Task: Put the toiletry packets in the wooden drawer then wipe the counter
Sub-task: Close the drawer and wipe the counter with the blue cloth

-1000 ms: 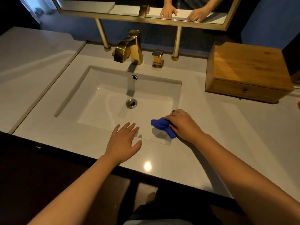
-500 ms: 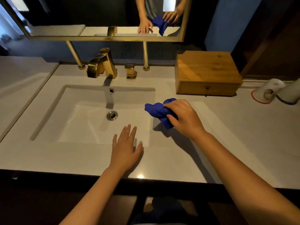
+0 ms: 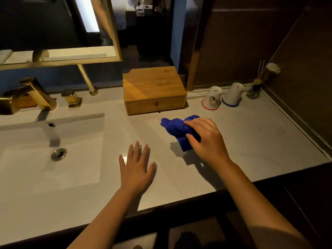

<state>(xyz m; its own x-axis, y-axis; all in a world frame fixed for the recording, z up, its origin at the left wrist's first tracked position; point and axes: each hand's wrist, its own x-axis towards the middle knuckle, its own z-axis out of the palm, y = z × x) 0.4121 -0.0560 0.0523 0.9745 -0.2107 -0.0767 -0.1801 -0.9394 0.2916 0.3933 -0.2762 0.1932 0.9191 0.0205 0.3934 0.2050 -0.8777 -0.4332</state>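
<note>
My right hand [image 3: 206, 139] grips a bunched blue cloth [image 3: 177, 129] and holds it low over the white counter [image 3: 260, 141], in front of the wooden drawer box [image 3: 154, 88]. The box stands at the back of the counter with its drawer shut; a small knob shows on its front. My left hand [image 3: 136, 168] lies flat on the counter near the front edge, fingers spread, holding nothing. No toiletry packets are in view.
A white sink basin [image 3: 53, 150] with a gold faucet [image 3: 27, 97] lies to the left. Two upturned white cups [image 3: 212, 97] and a reed diffuser [image 3: 255, 88] stand at the back right. A gold-framed mirror [image 3: 59, 60] hangs above.
My right hand has carried the blue cloth from the sink's front rim rightward to the counter in front of the drawer box. My view has swung right. The left hand stays flat.
</note>
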